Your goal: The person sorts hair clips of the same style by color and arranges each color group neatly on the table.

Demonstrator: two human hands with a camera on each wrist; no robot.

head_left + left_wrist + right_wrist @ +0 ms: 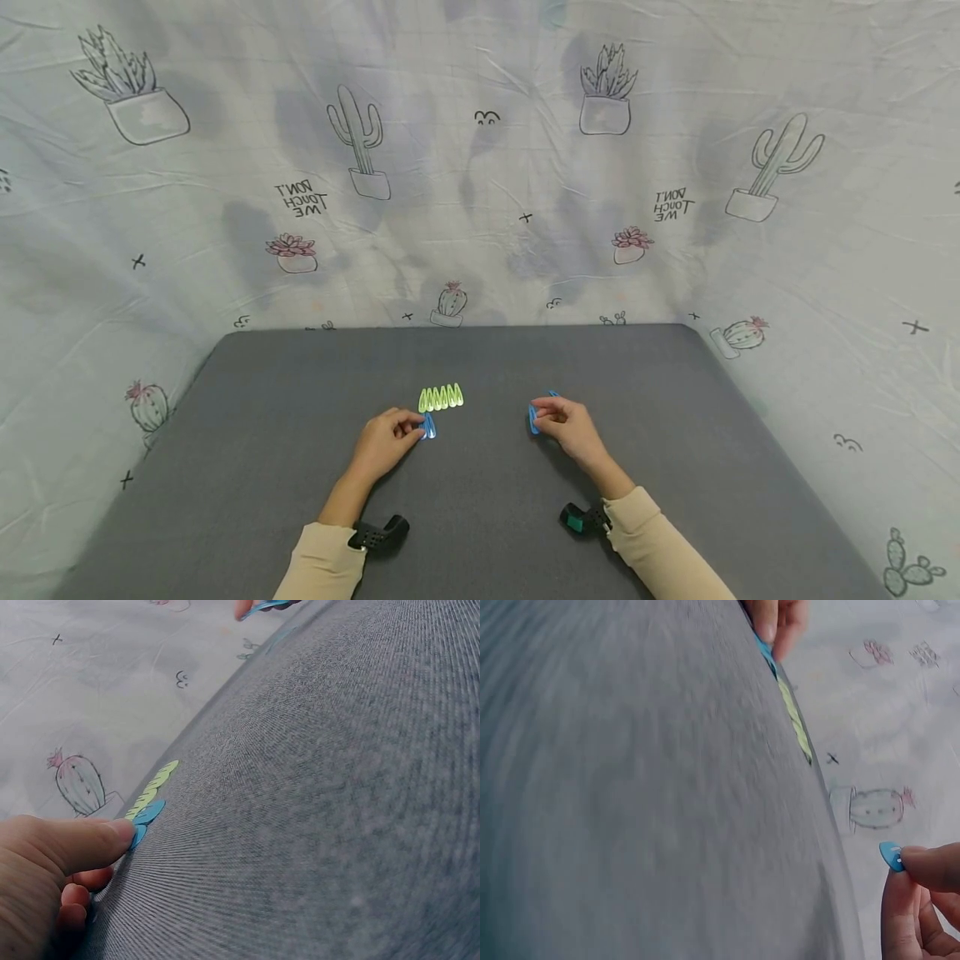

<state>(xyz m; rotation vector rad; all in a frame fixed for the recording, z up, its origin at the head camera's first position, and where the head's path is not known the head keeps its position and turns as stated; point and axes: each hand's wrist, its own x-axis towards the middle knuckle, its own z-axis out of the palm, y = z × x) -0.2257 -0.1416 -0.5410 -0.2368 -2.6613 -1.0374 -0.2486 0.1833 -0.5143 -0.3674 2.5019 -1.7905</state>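
Several light green snap hair clips [441, 397] lie side by side in a row on the grey table. Just in front of the row's left end are blue hair clips [430, 426]. My left hand [386, 442] pinches one of these blue clips by its edge, thumb and forefinger together, close over the table. Over to the right, my right hand [568, 427] holds another blue hair clip [892, 856] between thumb and forefinger, its wide end sticking out past the fingertips. Behind that hand, one more blue clip [553, 392] shows partly, the rest hidden by the fingers.
The grey cloth-covered table [480, 500] runs back to a pale curtain [480, 167] printed with cacti, which also hangs at both sides. A black wrist device [381, 534] is strapped at the left cuff, and a similar device [583, 520] at the right.
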